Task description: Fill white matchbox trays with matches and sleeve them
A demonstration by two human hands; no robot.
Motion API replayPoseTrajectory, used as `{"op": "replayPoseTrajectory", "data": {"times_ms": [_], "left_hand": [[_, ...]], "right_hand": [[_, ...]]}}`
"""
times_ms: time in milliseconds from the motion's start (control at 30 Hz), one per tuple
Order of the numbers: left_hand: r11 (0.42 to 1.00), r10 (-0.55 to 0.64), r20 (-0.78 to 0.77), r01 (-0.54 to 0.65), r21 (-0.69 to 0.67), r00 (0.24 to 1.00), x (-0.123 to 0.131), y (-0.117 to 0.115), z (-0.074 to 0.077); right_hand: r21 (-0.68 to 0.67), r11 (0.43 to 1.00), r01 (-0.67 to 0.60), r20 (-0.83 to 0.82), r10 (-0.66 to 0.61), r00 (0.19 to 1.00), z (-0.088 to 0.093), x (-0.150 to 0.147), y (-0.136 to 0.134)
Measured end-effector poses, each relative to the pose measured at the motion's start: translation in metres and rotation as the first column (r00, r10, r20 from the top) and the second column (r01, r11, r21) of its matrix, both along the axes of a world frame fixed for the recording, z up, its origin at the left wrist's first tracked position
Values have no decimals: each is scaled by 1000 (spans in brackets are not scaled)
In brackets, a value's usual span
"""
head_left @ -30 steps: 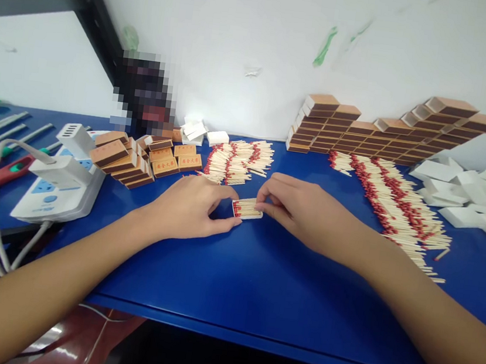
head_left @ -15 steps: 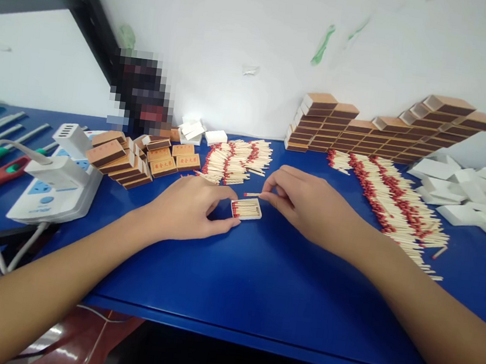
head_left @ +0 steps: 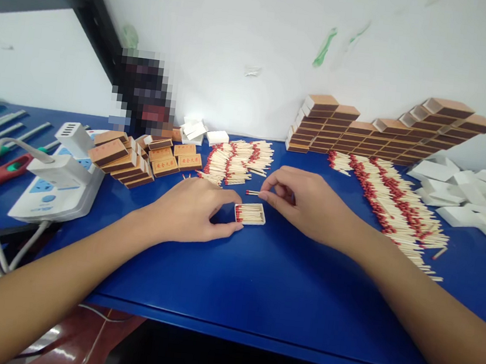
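A small white matchbox tray lies on the blue table, with several red-headed matches in it, heads to the left. The thumb and forefinger of my left hand grip the tray's left end. Just above the tray's far edge, my right hand pinches a match whose red head points left. Whether more than one match is in that pinch I cannot tell. Beyond my hands a loose pile of matches lies on the table.
Matchbox sleeves are stacked against the wall. Long rows of matches and white trays lie at right. Labelled matchboxes, a power strip with cables and red-handled tools stand at left. The table's front edge is near me.
The tray has shifted slightly right and toward me, with my left fingers still on it. My right hand keeps its pinch above the tray, almost unmoved.
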State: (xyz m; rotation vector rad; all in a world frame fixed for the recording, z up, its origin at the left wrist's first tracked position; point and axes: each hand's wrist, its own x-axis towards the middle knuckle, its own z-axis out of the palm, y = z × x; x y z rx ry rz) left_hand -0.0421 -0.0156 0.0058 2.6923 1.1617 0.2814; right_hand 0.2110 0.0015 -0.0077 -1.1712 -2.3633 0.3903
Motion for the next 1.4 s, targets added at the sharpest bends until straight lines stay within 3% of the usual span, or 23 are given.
{"op": "replayPoseTrajectory", "data": {"times_ms": [133, 433, 1400], "left_hand": [[1000, 3, -13, -3, -22, 1000, 0, 0, 0], [1000, 3, -25, -4, -19, 1000, 0, -1, 0], [1000, -8, -7, 8, -19, 1000, -1, 1, 0]], "right_hand": [[-100, 987, -124, -12, 123, 992, 10, -3, -9], [-171, 981, -97, 99, 115, 988, 9, -8, -13], [-97, 991, -95, 189, 112, 975, 10, -8, -22]]}}
